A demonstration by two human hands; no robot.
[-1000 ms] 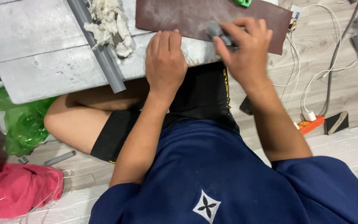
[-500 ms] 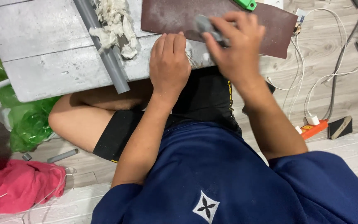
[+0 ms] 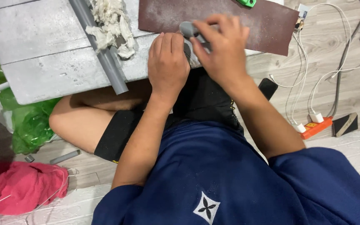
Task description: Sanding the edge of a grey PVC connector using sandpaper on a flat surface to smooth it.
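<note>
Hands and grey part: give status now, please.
Right hand grips grey part on brown sandpaper. Left hand flat at board edge. Grey pipe, white rag to the left, apart.

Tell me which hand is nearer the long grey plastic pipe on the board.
Left. The left hand rests flat just right of the long grey plastic pipe; the right hand is farther right, over the brown sandpaper sheet.

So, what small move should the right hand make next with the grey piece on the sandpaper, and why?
Probably draw the grey piece back across the brown sandpaper sheet. The right hand presses it at the sheet's near edge, and the left hand lies flat beside it, holding the sheet on the grey board.
</note>
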